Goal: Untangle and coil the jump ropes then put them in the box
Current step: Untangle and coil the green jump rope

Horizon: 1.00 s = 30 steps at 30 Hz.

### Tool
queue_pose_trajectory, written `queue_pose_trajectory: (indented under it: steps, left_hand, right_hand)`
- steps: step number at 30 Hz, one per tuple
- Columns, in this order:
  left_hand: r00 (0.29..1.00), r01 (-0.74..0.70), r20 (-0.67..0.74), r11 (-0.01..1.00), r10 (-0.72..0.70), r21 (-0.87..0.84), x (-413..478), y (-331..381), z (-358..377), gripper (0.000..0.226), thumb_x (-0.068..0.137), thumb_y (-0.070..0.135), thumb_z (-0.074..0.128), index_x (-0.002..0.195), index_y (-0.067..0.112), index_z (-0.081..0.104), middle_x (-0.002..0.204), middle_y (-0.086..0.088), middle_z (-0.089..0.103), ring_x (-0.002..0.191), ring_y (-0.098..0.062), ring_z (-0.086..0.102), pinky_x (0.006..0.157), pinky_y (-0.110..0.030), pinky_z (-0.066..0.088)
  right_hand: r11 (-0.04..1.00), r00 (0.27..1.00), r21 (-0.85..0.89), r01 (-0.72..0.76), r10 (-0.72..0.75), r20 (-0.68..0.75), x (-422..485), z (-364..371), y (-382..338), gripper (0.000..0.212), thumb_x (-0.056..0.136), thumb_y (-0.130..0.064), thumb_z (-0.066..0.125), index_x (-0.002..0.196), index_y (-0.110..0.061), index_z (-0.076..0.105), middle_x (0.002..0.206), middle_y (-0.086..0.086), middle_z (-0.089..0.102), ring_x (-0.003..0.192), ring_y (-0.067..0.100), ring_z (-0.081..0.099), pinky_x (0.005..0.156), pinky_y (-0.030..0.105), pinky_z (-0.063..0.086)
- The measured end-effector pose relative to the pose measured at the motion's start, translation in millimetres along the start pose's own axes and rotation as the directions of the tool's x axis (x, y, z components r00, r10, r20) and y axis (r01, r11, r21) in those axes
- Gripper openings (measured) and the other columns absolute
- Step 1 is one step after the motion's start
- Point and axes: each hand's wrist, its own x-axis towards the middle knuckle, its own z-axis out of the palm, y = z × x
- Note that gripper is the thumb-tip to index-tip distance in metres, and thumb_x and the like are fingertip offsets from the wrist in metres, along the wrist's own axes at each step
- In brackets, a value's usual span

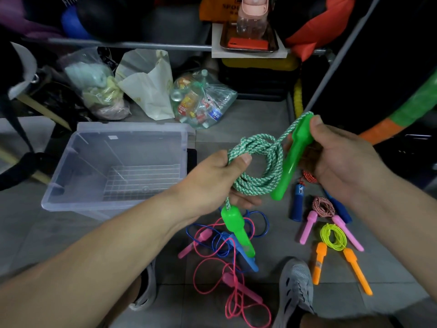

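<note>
Holding green-and-white braided jump rope coil (256,183) just right of clear plastic storage box (94,205), left grip (212,183) pinching its loops, right grip (335,159) clamping one green plastic handle (287,168), other green handle (233,223) dangling.

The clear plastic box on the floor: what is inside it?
Inside the clear plastic storage box no jump rope shows, only its own moulded grid bottom. The person's left forearm hides the near right corner.
</note>
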Motion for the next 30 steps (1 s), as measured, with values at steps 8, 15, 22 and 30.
queue_pose_trajectory:
  steps: [8, 15, 22, 30]
  left_hand:
    - [0.993, 0.078, 0.108, 0.969, -0.054, -0.234, -14.9, -12.3, 26.9, 0.038, 0.104, 0.027, 0.043, 0.127, -0.003, 0.05, 0.096, -0.019, 0.071, 0.079, -0.034, 0.072, 0.074, -0.043, 0.061]
    - [0.995, 0.029, -0.095, 0.99, -0.016, 0.141, -7.9, -10.8, 23.4, 0.033, 0.103, 0.038, 0.046, 0.114, 0.006, 0.047, 0.121, -0.012, 0.062, 0.078, -0.03, 0.076, 0.077, -0.052, 0.061]
    - [0.997, -0.068, -0.042, 0.997, 0.069, 0.019, -7.8, -11.3, 18.7, 0.021, 0.105, 0.023, 0.045, 0.117, 0.005, 0.048, 0.107, -0.011, 0.067, 0.085, -0.031, 0.074, 0.069, -0.037, 0.063]
    - [0.982, -0.087, 0.163, 0.995, 0.092, -0.041, -5.7, -11.6, 8.1, 0.013, 0.103, 0.012, 0.048, 0.116, 0.016, 0.049, 0.103, -0.002, 0.072, 0.093, -0.028, 0.074, 0.074, -0.034, 0.061]
  right_hand:
    - [0.985, 0.994, 0.155, -0.073, 0.084, -0.064, 1.9, 6.3, 0.8, 0.022, 0.094, -0.025, 0.062, 0.1, -0.003, 0.063, 0.103, 0.021, 0.07, 0.087, 0.033, 0.074, 0.072, 0.046, 0.061]
    - [0.995, 0.986, 0.102, 0.0, 0.017, -0.166, 3.2, 6.4, 4.0, 0.02, 0.092, -0.025, 0.067, 0.093, -0.006, 0.063, 0.084, 0.011, 0.069, 0.066, 0.02, 0.073, 0.059, 0.032, 0.058]
    - [0.972, 0.987, 0.212, -0.098, 0.122, -0.103, 6.2, 8.3, 7.1, 0.027, 0.09, -0.029, 0.068, 0.106, -0.007, 0.065, 0.089, 0.009, 0.071, 0.073, 0.021, 0.073, 0.065, 0.035, 0.06]
    - [0.972, 0.991, 0.213, -0.096, 0.113, -0.069, 6.9, 1.9, 7.3, 0.017, 0.097, -0.024, 0.058, 0.106, -0.01, 0.062, 0.089, 0.011, 0.074, 0.077, 0.022, 0.074, 0.066, 0.037, 0.06]
